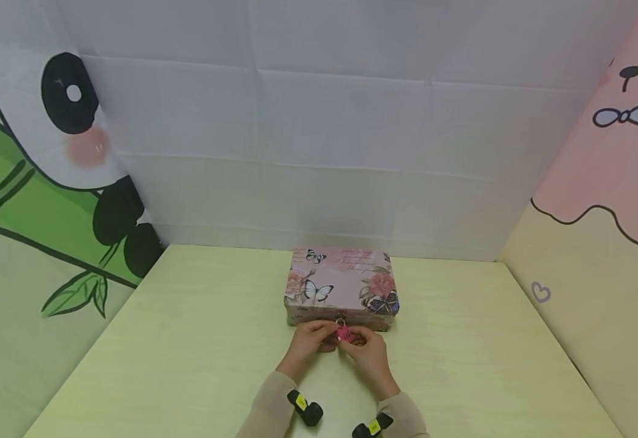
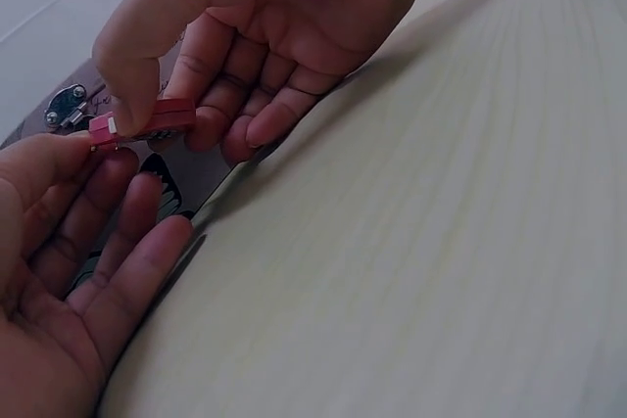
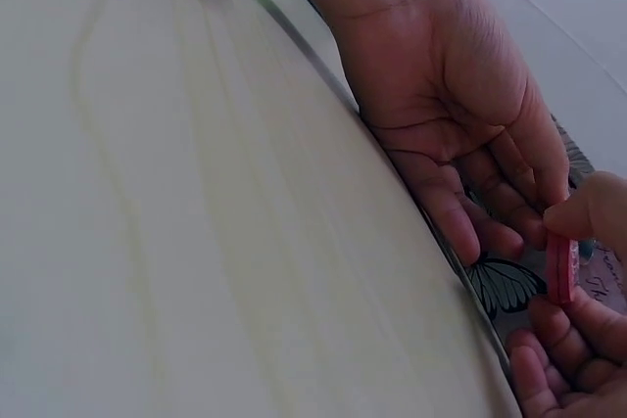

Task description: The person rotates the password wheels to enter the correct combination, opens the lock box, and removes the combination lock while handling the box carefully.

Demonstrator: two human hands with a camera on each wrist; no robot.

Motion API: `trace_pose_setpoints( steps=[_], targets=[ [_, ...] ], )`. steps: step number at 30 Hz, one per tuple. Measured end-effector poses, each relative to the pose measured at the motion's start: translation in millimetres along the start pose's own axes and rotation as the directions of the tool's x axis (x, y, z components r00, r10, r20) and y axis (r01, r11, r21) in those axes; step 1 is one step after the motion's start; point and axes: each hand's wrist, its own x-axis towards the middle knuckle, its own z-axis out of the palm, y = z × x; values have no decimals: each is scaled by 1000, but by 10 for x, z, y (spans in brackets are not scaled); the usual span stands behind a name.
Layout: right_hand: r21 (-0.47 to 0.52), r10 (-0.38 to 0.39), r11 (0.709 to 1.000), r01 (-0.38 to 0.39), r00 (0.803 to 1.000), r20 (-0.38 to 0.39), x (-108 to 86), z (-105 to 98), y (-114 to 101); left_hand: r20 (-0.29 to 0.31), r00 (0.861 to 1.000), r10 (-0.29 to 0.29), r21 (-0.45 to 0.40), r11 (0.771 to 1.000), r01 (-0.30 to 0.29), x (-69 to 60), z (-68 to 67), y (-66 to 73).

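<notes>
From my head view, my left hand (image 1: 309,342) and right hand (image 1: 368,354) pinch a small pink padlock (image 1: 345,333) before the closed rectangular box (image 1: 346,289), flower-printed, inside hidden, on the table (image 1: 198,340). Left wrist: the metal clasp (image 2: 67,107) shines. Right wrist: the padlock looks slim, flat-sided.

Creased white cloth (image 1: 324,121) is hanging behind the pale wood-grain table (image 1: 187,340). Left of table: panda print (image 1: 23,91) is showing black eye patch (image 1: 58,103) and pink cheek (image 1: 87,149), green bamboo stalk (image 1: 34,176) is running diagonally, leaves (image 1: 75,295) are sprouting near table edge. Right of table: pink cartoon animal print (image 1: 598,170) is wearing bow tie (image 1: 624,116), heart outline (image 1: 534,294) is sitting near table edge.
</notes>
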Motion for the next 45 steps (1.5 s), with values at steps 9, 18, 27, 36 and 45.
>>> trace_pose_setpoints(
  steps=[9, 18, 27, 36, 45],
  targets=[
    [24, 2, 1000, -3, 999, 33, -12, -30, -28, -4, 1000, -3, -4, 1000, 3, 33, -15, -80],
    [72, 6, 997, -9, 999, 47, 7, -45, 11, 7, 1000, -2, -13, 1000, 2, 32, -25, -83],
    [135, 7, 991, -14, 999, 49, 9, -54, 10, 16, 1000, 9, -11, 1000, -9, 34, -28, -89],
    [231, 22, 972, -43, 996, 91, -13, -96, -45, 16, 1000, -9, -19, 1000, 9, 38, -33, -89],
    [323, 24, 944, -71, 989, 146, 11, -136, 40, 11, 1000, -20, -23, 1000, 20, 33, -28, -90]
  ],
)
